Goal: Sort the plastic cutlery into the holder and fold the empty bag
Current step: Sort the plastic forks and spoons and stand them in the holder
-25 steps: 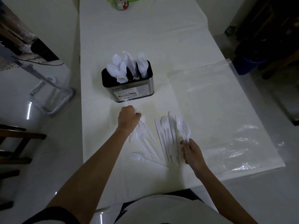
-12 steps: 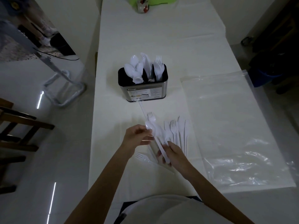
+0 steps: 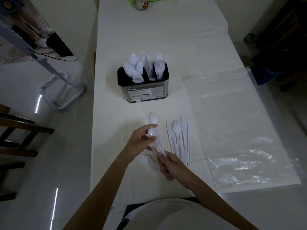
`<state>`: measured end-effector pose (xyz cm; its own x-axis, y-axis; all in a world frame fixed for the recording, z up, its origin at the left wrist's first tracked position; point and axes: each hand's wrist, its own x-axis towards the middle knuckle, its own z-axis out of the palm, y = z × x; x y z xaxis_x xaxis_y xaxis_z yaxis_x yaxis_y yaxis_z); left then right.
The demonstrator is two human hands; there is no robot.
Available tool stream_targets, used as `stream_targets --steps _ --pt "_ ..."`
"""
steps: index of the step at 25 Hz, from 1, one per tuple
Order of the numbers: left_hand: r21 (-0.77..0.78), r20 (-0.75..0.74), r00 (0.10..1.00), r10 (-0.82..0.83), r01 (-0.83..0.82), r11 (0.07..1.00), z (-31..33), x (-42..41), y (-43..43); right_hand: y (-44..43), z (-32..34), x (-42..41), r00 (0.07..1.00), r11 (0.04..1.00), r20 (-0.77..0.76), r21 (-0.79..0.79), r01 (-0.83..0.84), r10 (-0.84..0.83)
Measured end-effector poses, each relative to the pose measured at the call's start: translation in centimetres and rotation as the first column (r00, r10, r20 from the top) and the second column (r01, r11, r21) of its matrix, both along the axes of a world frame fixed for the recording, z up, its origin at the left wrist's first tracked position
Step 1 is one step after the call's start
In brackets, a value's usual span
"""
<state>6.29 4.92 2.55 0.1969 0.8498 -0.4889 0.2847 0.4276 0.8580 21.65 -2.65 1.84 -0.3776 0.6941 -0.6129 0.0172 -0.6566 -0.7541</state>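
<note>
A black and steel cutlery holder [image 3: 144, 92] stands mid-table with white spoons, knives and forks upright in its compartments. My left hand [image 3: 141, 140] and my right hand [image 3: 167, 165] together hold a small bunch of white plastic cutlery [image 3: 156, 140] just above the table; a fork tip sticks out past my left fingers. Several loose forks and knives [image 3: 180, 135] lie on the cloth to the right of my hands. One more fork [image 3: 144, 158] lies under my wrists. The empty clear plastic bag [image 3: 232, 123] lies flat on the right side of the table.
The long table has a white cloth [image 3: 166, 30]. A small jar [image 3: 141, 4] and a green object stand at the far end. A wooden chair [image 3: 15, 133] and a metal frame [image 3: 61, 90] are on the floor to the left. A dark bin [image 3: 272, 70] stands to the right.
My hands were apart, the left near the holder and the right picking up a spoon. They have come together and now share one bunch of cutlery.
</note>
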Motion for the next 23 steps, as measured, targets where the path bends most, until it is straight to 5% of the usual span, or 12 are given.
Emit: stream_targets --steps 7,13,18,23 --pt "0.218 -0.189 0.975 -0.12 0.161 0.963 -0.3 -0.6 0.4 0.0 -0.4 0.1 0.999 1.0 -0.038 0.009 0.023 -0.023" --pt "0.039 0.111 0.991 0.077 -0.082 0.996 1.3 -0.4 0.6 1.3 0.7 0.6 0.996 0.998 -0.088 0.056 -0.022 0.027" --pt "0.093 0.088 0.994 0.058 -0.066 0.993 1.4 0.1 0.4 2.1 1.3 1.0 0.981 0.98 -0.05 0.079 -0.183 0.188" --pt "0.149 0.052 0.998 0.041 -0.049 0.988 1.3 0.2 0.9 2.8 0.8 1.4 0.993 0.987 0.054 0.116 -0.114 0.108"
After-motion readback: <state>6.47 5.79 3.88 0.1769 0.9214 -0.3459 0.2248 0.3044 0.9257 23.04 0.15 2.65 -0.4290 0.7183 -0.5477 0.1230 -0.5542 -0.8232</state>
